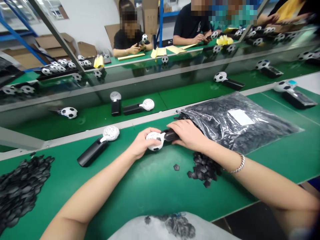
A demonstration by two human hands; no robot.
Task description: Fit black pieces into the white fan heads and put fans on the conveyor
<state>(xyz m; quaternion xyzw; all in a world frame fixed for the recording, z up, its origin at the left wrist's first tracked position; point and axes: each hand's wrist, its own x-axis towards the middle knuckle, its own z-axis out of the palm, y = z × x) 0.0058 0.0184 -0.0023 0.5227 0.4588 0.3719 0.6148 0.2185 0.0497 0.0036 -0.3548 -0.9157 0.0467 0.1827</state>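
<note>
Between my hands is a white soccer-ball piece (155, 141) with black patches and a black handle (171, 135). My left hand (143, 142) is closed round the ball end, thumb across its front. The handle is gripped by my right hand (186, 134), which covers much of it. To the left, a similar piece with a plain white openwork ball (111, 133) and black handle (92, 153) lies on the green table (140, 200). One loose black pentagon patch (176, 167) and a small heap of black patches (205, 168) lie below my right forearm.
A large clear bag of black pieces (240, 121) lies right of my hands. A big black pile (22, 190) covers the left side. Several ball pieces sit on the green conveyor (170, 96) beyond a metal rail. Co-workers sit at the far bench; another ball piece (285, 86) lies right.
</note>
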